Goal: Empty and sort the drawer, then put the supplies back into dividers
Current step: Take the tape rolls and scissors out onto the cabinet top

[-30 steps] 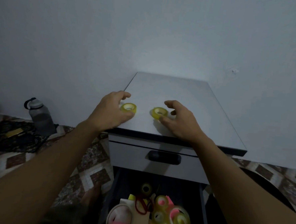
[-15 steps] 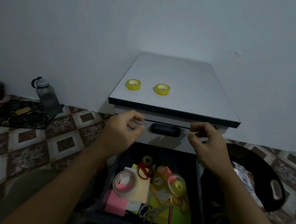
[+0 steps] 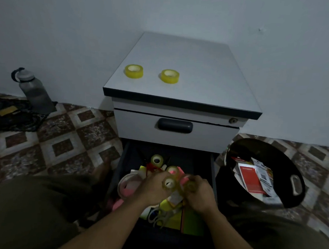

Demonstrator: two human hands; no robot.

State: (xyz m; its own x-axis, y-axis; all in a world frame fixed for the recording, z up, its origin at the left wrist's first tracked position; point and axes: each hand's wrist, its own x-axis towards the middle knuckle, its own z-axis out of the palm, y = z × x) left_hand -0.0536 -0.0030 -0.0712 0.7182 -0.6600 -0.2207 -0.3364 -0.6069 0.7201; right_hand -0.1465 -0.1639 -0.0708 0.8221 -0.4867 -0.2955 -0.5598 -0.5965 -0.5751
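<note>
Head view: I see the lower drawer point(image 3: 131, 153) of the small cabinet pulled open toward me, full of mixed supplies. My left hand point(image 3: 152, 189) is down in it, fingers clamped on a clear tape roll point(image 3: 170, 184), hole facing the camera. My right hand point(image 3: 200, 194) sits just beside it, fingers closed on a second tape roll point(image 3: 190, 186); that one is blurred and partly hidden. The two hands nearly touch over the middle of the drawer.

Contents noted: one small yellowish roll point(image 3: 156, 160) at the far end; a wide tape roll point(image 3: 126, 183) with a pink inside at the left; scissors point(image 3: 160, 217) at the near end lying on yellow and green sticky pads point(image 3: 192, 222). Something red lies near the far roll; cannot tell what.

On the cabinet top point(image 3: 201, 72), near its left front: two yellow tape rolls, left one point(image 3: 133, 71) and right one point(image 3: 170, 76), flat, well apart.

Upper drawer point(image 3: 207, 138) shut. Black bin point(image 3: 284, 162) with paper packaging on the floor right of the cabinet. Grey bottle point(image 3: 34, 91) by the wall, far left.
</note>
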